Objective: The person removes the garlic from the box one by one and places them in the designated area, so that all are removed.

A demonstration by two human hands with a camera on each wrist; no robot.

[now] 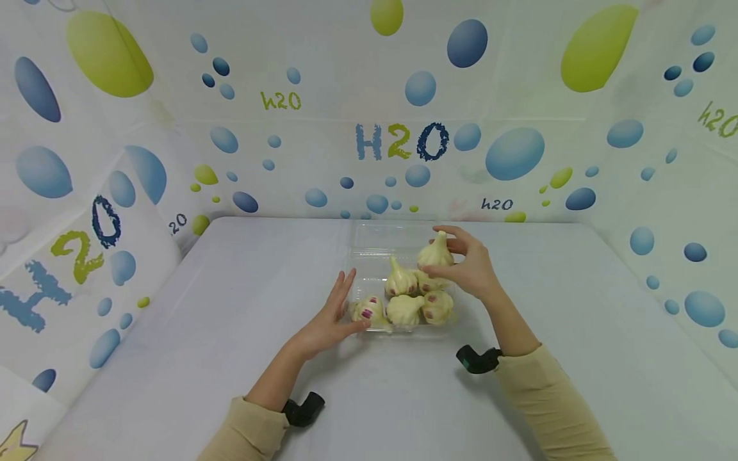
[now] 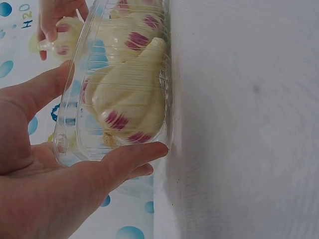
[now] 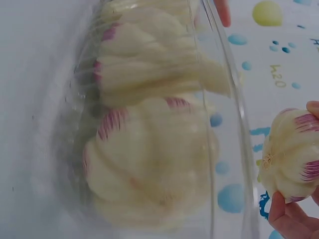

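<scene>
My right grip point(image 1: 474, 269) is pinching 1 garlic bulb point(image 1: 435, 255) above the clear box point(image 1: 369, 275), toward its far right; 5 other bulbs point(image 1: 405, 310) are lying inside. My left grip point(image 1: 327, 328), fingers straight, is touching the box's near left corner.

On the bench point(image 1: 271, 275) stands a plastic container point(image 1: 369, 264), with the backdrop point(image 1: 323, 150) behind the bench and on both sides. Five garlic bulbs point(image 1: 405, 310) lie in the container: three across the front, at left, middle and right, and two behind them, side by side, toward the right. A sixth bulb point(image 1: 436, 253), in the right hand point(image 1: 469, 264), is at the container's right rear. The left hand point(image 1: 331, 320) touches the front left corner, beside the leftmost bulb.
</scene>
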